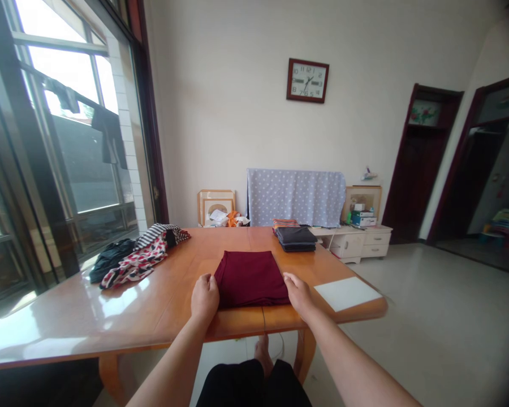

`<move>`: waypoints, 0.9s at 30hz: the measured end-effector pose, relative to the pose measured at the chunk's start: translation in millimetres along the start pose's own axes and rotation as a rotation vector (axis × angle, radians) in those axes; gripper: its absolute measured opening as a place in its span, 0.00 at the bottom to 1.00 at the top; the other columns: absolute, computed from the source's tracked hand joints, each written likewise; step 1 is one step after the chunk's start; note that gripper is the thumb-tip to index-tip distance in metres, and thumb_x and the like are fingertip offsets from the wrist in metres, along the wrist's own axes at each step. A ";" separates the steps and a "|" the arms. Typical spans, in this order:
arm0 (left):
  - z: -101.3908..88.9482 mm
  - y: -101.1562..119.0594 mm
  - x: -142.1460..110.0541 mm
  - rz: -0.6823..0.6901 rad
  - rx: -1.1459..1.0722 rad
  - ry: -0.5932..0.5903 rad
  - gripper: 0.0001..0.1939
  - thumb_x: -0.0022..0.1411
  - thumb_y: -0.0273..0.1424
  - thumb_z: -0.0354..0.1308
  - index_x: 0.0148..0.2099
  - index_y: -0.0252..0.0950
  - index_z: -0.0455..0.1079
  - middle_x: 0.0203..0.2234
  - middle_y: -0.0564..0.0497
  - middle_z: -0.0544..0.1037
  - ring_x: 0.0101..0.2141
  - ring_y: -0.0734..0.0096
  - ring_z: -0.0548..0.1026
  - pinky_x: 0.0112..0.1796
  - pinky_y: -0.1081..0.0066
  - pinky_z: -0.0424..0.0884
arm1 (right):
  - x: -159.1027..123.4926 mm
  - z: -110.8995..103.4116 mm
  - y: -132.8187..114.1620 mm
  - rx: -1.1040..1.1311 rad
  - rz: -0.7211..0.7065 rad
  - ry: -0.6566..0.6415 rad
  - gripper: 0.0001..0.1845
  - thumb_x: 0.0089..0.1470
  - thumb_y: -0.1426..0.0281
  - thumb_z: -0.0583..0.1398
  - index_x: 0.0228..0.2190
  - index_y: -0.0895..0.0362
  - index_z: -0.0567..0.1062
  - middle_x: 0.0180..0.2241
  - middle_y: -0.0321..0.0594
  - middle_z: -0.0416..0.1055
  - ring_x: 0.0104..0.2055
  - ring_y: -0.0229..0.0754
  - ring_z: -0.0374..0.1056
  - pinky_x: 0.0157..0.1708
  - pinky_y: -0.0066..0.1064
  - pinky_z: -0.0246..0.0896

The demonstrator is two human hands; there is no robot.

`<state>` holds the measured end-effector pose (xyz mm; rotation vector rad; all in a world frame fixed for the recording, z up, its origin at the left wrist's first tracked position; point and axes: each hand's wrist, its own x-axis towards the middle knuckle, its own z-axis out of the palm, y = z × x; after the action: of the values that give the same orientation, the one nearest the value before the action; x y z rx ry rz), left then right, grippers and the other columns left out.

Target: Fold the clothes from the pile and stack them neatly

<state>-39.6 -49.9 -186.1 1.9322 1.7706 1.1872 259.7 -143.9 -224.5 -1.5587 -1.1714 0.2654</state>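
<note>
A dark red garment (252, 278), folded into a flat rectangle, lies on the wooden table (186, 263) in front of me. At its left edge, my left hand (205, 295) is closed, its fingers curled and partly hidden at the cloth. My right hand (298, 293) grips the opposite edge, with the thumb on top and the other fingers mostly out of sight. Both forearms reach in from below. The kind of garment cannot be made out from its folded shape.
Loose clothes (138, 257) in black, patterned and striped cloth lie heaped at the table's left. A stack of folded dark clothes (296, 238) sits at the back right, near an orange striped piece (285, 223). A white sheet (348, 293) rests by the right corner.
</note>
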 end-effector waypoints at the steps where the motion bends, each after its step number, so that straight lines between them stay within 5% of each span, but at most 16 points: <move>1: 0.1 0.0 -0.1 0.001 0.004 -0.001 0.22 0.69 0.41 0.42 0.54 0.36 0.69 0.50 0.41 0.77 0.51 0.58 0.74 0.49 0.64 0.68 | -0.5 -0.3 -0.7 0.004 -0.003 0.000 0.28 0.59 0.53 0.51 0.50 0.57 0.76 0.51 0.48 0.75 0.54 0.48 0.70 0.56 0.38 0.61; 19: -13.0 15.9 -6.4 -0.004 0.397 -0.125 0.24 0.58 0.49 0.53 0.47 0.37 0.69 0.50 0.35 0.75 0.52 0.40 0.69 0.48 0.47 0.62 | -7.1 -3.0 -20.8 -0.165 0.049 -0.122 0.24 0.58 0.61 0.53 0.52 0.56 0.74 0.52 0.46 0.74 0.54 0.47 0.70 0.55 0.36 0.62; 27: -22.6 17.2 11.2 -0.016 0.370 -0.346 0.11 0.57 0.41 0.55 0.35 0.39 0.71 0.43 0.40 0.80 0.45 0.46 0.76 0.48 0.47 0.62 | -12.0 12.8 -22.9 -0.440 -0.087 -0.220 0.25 0.57 0.65 0.54 0.54 0.58 0.74 0.60 0.49 0.66 0.62 0.51 0.61 0.63 0.41 0.52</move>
<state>-44.3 -50.7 -155.9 2.1520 1.9011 0.4968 232.8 -147.7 -214.7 -1.8861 -1.5416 0.1263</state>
